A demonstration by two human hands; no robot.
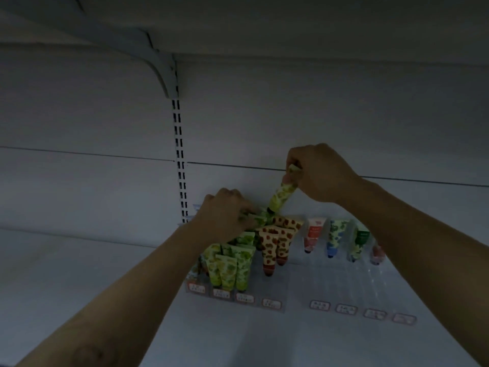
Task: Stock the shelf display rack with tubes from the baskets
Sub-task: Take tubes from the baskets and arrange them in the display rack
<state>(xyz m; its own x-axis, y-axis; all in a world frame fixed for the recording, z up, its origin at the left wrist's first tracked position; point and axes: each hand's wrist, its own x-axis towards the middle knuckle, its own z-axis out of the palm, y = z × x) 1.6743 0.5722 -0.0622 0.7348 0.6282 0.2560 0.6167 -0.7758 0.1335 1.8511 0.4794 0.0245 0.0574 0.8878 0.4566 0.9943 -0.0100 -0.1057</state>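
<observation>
A clear display rack (275, 284) stands on the white shelf, with price labels along its front edge. Several green patterned tubes (230, 268) fill its left slots, cap down, and orange spotted tubes (275, 245) stand beside them. My right hand (320, 173) pinches the crimped end of one green tube (280, 194), which hangs tilted with its dark cap pointing down at the rack's back rows. My left hand (225, 215) grips a bunch of green tubes (256, 219) at the back left of the rack.
A second clear rack (352, 282) to the right holds single red, blue, green and pink tubes at its back. The white shelf (79, 274) stretches left. A slotted upright (180, 154) and bracket run up the back wall under the upper shelf.
</observation>
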